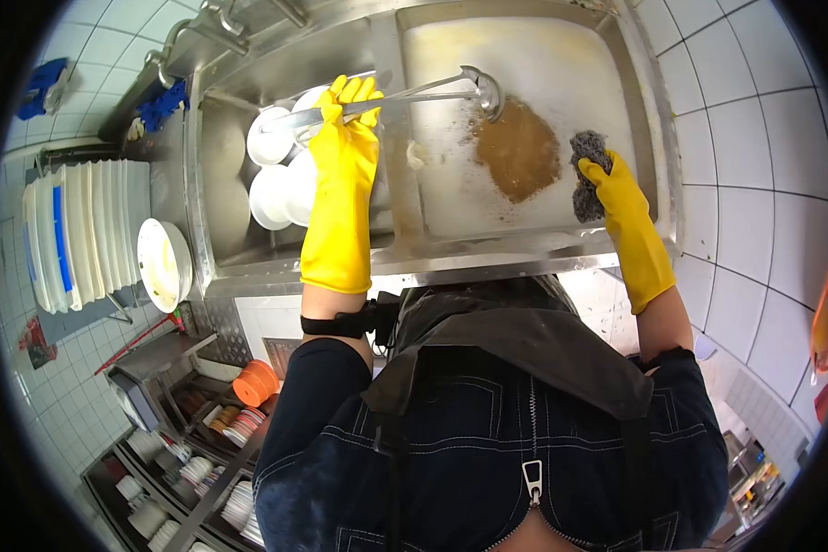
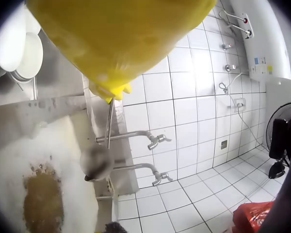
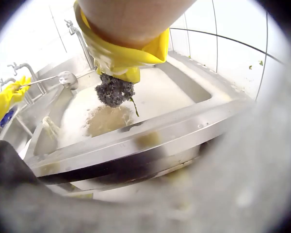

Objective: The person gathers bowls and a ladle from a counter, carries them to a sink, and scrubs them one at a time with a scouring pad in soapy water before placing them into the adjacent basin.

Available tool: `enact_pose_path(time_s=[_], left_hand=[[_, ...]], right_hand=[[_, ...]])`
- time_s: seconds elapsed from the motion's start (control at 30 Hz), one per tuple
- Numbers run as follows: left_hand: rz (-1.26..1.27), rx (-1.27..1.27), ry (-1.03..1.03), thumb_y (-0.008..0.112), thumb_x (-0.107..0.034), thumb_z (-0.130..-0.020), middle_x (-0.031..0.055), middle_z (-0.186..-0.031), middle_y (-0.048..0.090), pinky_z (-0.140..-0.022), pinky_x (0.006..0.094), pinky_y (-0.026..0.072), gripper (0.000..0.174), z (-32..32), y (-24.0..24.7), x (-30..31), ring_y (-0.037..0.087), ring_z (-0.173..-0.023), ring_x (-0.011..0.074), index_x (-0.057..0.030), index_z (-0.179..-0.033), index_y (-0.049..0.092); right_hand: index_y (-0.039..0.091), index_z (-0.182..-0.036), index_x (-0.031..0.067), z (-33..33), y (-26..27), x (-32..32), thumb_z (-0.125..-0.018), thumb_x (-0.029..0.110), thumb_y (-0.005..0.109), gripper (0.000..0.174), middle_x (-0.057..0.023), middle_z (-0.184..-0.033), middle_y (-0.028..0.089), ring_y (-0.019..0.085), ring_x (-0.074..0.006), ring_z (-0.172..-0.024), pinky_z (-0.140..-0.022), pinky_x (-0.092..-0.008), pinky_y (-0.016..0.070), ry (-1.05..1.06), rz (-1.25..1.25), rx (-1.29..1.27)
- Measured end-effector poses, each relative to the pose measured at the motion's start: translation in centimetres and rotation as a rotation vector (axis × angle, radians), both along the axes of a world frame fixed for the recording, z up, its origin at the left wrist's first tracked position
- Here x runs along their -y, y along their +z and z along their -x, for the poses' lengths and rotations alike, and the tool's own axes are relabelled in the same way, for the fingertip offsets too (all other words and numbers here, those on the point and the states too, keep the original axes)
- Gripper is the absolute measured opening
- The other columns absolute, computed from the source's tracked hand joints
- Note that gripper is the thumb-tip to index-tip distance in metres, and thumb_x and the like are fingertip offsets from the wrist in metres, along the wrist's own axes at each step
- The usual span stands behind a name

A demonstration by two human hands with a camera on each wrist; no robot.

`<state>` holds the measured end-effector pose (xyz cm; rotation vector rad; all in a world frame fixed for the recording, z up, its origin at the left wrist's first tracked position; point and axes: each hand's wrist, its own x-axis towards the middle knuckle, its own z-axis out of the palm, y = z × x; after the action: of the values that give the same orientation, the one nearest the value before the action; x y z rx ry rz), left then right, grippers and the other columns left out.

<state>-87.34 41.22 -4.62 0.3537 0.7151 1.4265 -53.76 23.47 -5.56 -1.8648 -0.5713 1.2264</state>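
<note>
In yellow rubber gloves, both hands are over a two-basin steel sink. My left hand [image 1: 348, 115] grips what look like two long-handled metal ladles [image 1: 423, 95], handles crossing its palm. Their round heads [image 1: 489, 94] hang over the right basin. Below the left hand, white bowls [image 1: 271, 198] sit in the left basin. At the right basin's right side, my right hand [image 1: 612, 184] pinches a grey steel wool scrubber [image 1: 587, 198], its thumb pressed against the wool. A thin green strand [image 3: 135, 107] dangles from the scrubber in the right wrist view.
White suds and a brown patch of water [image 1: 520, 152] fill the right basin [image 1: 649, 120]. Left of the sink are a food-smeared white bowl [image 1: 164, 265] and a rack of upright white plates [image 1: 92, 235]. Faucets [image 2: 157, 141] line the back wall.
</note>
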Motion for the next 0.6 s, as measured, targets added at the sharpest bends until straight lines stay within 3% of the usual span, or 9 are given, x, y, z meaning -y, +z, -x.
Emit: enact_pose_path(time_s=[0.17, 0.23, 0.3, 0.37, 0.4, 0.47, 0.5, 0.57, 0.6], left_hand=[[-0.35, -0.335, -0.011, 0.056, -0.024, -0.096, 0.0164, -0.111, 0.065, -0.087, 0.0385, 0.0485, 0.036, 3.2, 4.3, 2.9, 0.062, -0.098, 0.0305, 0.0025, -0.121, 0.055], [-0.711, -0.919, -0.188, 0.059, -0.018, -0.092, 0.0136, -0.114, 0.064, -0.088, 0.0379, 0.0482, 0.034, 3.7, 7.3, 4.3, 0.063, -0.095, 0.027, 0.0007, -0.12, 0.057], [-1.062, -0.951, -0.419, 0.061, -0.01, -0.087, 0.0147, -0.119, 0.063, -0.088, 0.0386, 0.0492, 0.036, 6.0, 6.2, 4.8, 0.062, -0.097, 0.0294, -0.0028, -0.122, 0.058], [-1.001, -1.304, -0.66, 0.062, -0.02, -0.086, 0.0115, -0.119, 0.063, -0.086, 0.0383, 0.0503, 0.031, 6.4, 7.4, 5.2, 0.063, -0.105, 0.0279, -0.0056, -0.114, 0.062], [-0.987, -1.316, -0.642, 0.062, -0.02, -0.086, 0.0115, -0.119, 0.063, -0.086, 0.0383, 0.0503, 0.031, 7.1, 6.8, 4.8, 0.063, -0.105, 0.0279, -0.0056, -0.114, 0.062], [-1.381, -1.58, -0.824, 0.061, -0.019, -0.084, 0.0096, -0.117, 0.059, -0.082, 0.0409, 0.0516, 0.032, 8.6, 4.2, 3.5, 0.059, -0.106, 0.0318, -0.008, -0.113, 0.062], [-1.364, -1.585, -0.82, 0.061, -0.019, -0.084, 0.0096, -0.117, 0.059, -0.082, 0.0409, 0.0516, 0.032, 9.2, 3.2, 3.1, 0.059, -0.106, 0.0318, -0.008, -0.113, 0.062], [-1.379, -1.633, -1.115, 0.06, -0.019, -0.084, 0.0096, -0.108, 0.059, -0.078, 0.0446, 0.0509, 0.029, 10.2, 1.2, 2.2, 0.056, -0.102, 0.0344, -0.0101, -0.112, 0.061], [-1.36, -1.626, -1.051, 0.058, -0.017, -0.084, 0.0104, -0.101, 0.059, -0.075, 0.0439, 0.0498, 0.023, 10.6, -1.0, 2.0, 0.056, -0.099, 0.0327, -0.0108, -0.105, 0.063]], right_hand=[[0.057, -0.115, 0.0015, 2.2, -0.6, -1.2, -0.087, 0.02, 0.07, 0.036, -0.0054, -0.092, 0.061, 0.055, -0.0141, -0.08, -0.071, -0.0288, 0.0461, 0.064, 0.018, -0.015], [0.056, -0.115, 0.001, 3.0, -0.4, -1.7, -0.087, 0.02, 0.07, 0.037, -0.0057, -0.094, 0.061, 0.055, -0.0145, -0.081, -0.071, -0.0288, 0.0461, 0.102, 0.028, 0.009], [0.055, -0.117, 0.0005, 3.8, 0.0, -2.2, -0.087, 0.019, 0.07, 0.038, -0.0055, -0.095, 0.062, 0.056, -0.0149, -0.081, -0.072, -0.0289, 0.0463, 0.083, 0.048, 0.027], [0.055, -0.118, 0.0011, 4.1, -0.5, -2.4, -0.087, 0.017, 0.069, 0.038, -0.0049, -0.094, 0.062, 0.056, -0.0147, -0.081, -0.072, -0.029, 0.0468, 0.095, 0.031, 0.039], [0.055, -0.118, 0.0016, 4.1, -0.7, -2.5, -0.087, 0.017, 0.069, 0.038, -0.0048, -0.094, 0.062, 0.056, -0.0145, -0.08, -0.071, -0.029, 0.0471, 0.101, 0.051, 0.013], [0.055, -0.117, 0.0028, 5.4, -0.2, -2.9, -0.087, 0.015, 0.068, 0.035, -0.0046, -0.094, 0.062, 0.057, -0.0141, -0.078, -0.069, -0.029, 0.0478, 0.101, 0.065, 0.034], [0.055, -0.117, 0.0028, 5.7, -0.5, -2.9, -0.087, 0.015, 0.068, 0.035, -0.0046, -0.094, 0.062, 0.057, -0.0141, -0.078, -0.069, -0.029, 0.0478, 0.116, 0.07, 0.033], [0.056, -0.117, 0.0031, 5.4, -1.5, -2.8, -0.088, 0.015, 0.068, 0.034, -0.0046, -0.093, 0.062, 0.057, -0.0141, -0.077, -0.068, -0.0287, 0.0479, 0.109, 0.096, 0.028], [0.056, -0.116, 0.0032, 5.5, -1.7, -2.8, -0.088, 0.015, 0.067, 0.033, -0.0043, -0.091, 0.063, 0.057, -0.0141, -0.077, -0.067, -0.0286, 0.048, 0.111, 0.107, 0.05]])
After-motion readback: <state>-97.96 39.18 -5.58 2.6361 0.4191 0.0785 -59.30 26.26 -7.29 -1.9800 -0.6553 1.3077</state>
